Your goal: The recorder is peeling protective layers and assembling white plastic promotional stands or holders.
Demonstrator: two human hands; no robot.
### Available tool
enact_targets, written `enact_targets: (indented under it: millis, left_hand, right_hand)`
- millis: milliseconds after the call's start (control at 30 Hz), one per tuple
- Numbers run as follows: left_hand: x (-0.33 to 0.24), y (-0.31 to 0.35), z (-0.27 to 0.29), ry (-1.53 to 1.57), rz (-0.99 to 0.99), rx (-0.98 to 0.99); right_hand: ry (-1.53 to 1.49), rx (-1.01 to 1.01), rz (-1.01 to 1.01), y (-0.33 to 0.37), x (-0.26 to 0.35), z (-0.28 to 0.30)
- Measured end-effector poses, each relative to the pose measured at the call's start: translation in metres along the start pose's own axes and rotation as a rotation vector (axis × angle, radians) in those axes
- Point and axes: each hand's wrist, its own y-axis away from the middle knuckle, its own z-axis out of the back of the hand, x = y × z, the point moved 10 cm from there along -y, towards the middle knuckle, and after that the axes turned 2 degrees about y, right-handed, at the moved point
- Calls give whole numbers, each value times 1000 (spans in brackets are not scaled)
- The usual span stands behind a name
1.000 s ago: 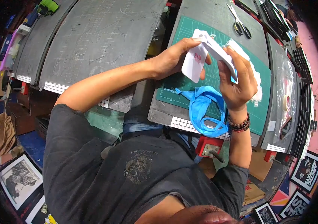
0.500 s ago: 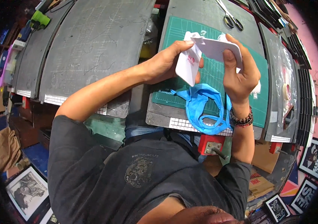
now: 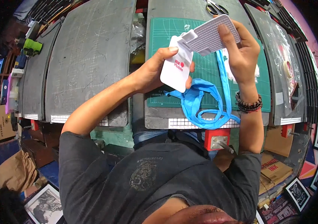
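Above the green cutting mat I hold a white folding plastic phone stand up in the air with both hands. Its left panel is smooth with a small red print; the right panel shows a fine textured grid, and a hinge part joins the two. My left hand grips the smooth panel, thumb on the front face and fingertips around the far edge. My right hand pinches the textured panel with the thumb on top. Below lies a twisted blue cloth strip, partly on the mat and over the table's front edge.
Scissors with black handles lie beyond the mat. By my right wrist, small white-and-pink pieces lie partly hidden. Dark boards flank the mat; the right one carries clear plastic and a tape roll. A red clamp juts from the front edge.
My hands have spread the two panels wider apart. The right panel has turned, bringing its textured face into sight. The whole view has shifted slightly.
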Motion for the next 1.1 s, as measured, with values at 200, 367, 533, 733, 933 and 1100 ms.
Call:
enact_targets:
  millis: [200, 367, 533, 733, 933, 1100]
  left_hand:
    - [8, 2, 8, 35, 22, -104]
    - [-1, 3, 18, -37, -27, -174]
    - [-5, 5, 22, 85, -71, -213]
    - [0, 7, 34, 217, -111, -315]
    - [11, 2, 41, 287, -122, -258]
    - [4, -1, 35, 450, -198, -132]
  right_hand:
    - [21, -10, -65, 3, -23, -4]
    - [493, -229, 339, 4, 28, 0]
    - [539, -159, 668, 18, 73, -16]
    - [514, 234, 444, 24, 44, -66]
    - [527, 253, 394, 21, 32, -70]
    - [537, 330, 380, 24, 34, -78]
